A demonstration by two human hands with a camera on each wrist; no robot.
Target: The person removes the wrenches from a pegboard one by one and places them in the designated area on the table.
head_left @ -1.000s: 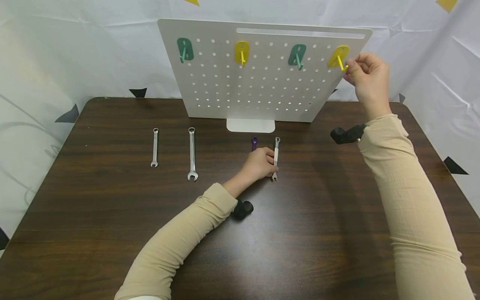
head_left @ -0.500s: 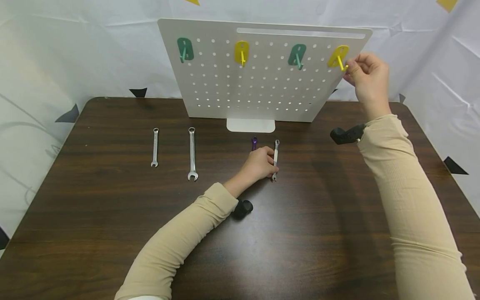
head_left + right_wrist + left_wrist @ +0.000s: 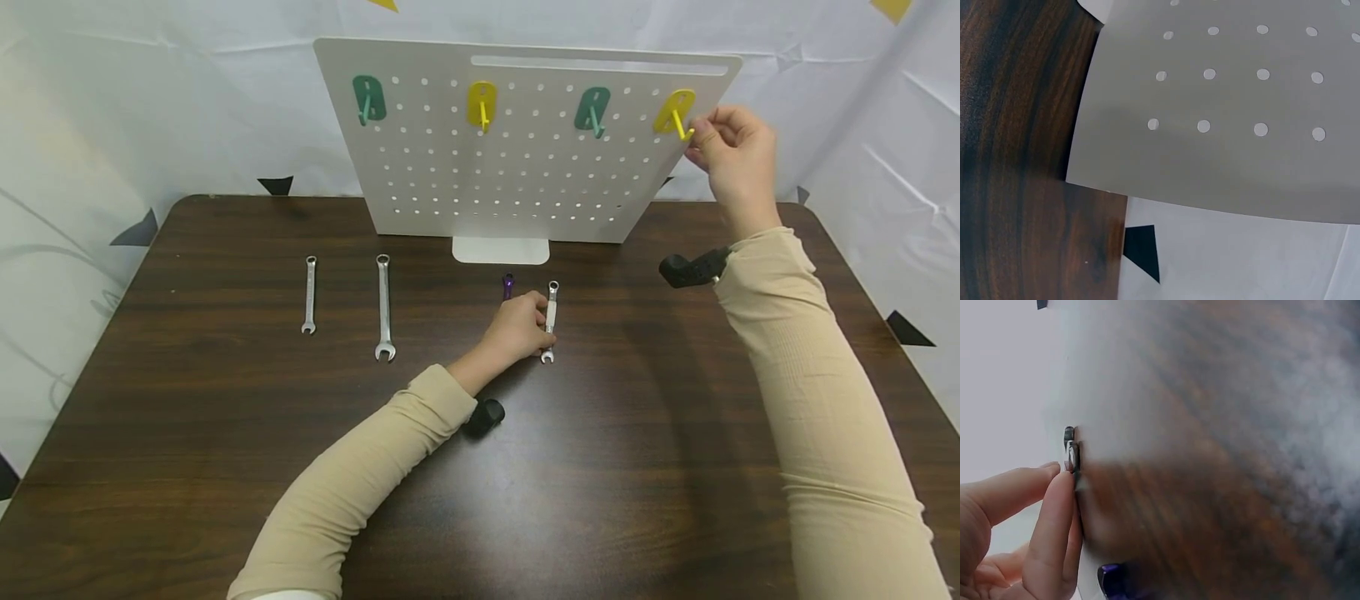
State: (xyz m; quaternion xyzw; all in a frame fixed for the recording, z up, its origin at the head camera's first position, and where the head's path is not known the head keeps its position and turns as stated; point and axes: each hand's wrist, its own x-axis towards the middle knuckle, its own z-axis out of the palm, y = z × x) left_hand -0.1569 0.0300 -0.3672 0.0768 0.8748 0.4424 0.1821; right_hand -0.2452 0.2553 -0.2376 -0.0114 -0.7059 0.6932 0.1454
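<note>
My left hand [image 3: 517,327] pinches a small combination wrench [image 3: 551,310] with a white label on its shank. In the left wrist view thumb and fingertips meet on that wrench [image 3: 1072,455], seen nearly end-on. Beneath the hand lies a purple wrench [image 3: 508,285], mostly hidden by it. At the upper right, my right hand [image 3: 738,154] grips the side edge of the white pegboard [image 3: 525,158], thumb in front, beside a yellow hook [image 3: 677,115]. The right wrist view shows the pegboard's lower part [image 3: 1210,162], without the hand.
Two silver wrenches, a short one [image 3: 310,296] and a longer one [image 3: 385,308], lie on the brown table [image 3: 187,433] to the left. A green hook [image 3: 369,98], a yellow hook [image 3: 482,104] and another green hook [image 3: 592,110] line the board's top.
The labelled wrench has shifted slightly toward me and its open end has turned a little in my left fingers. My right hand stays in place.
</note>
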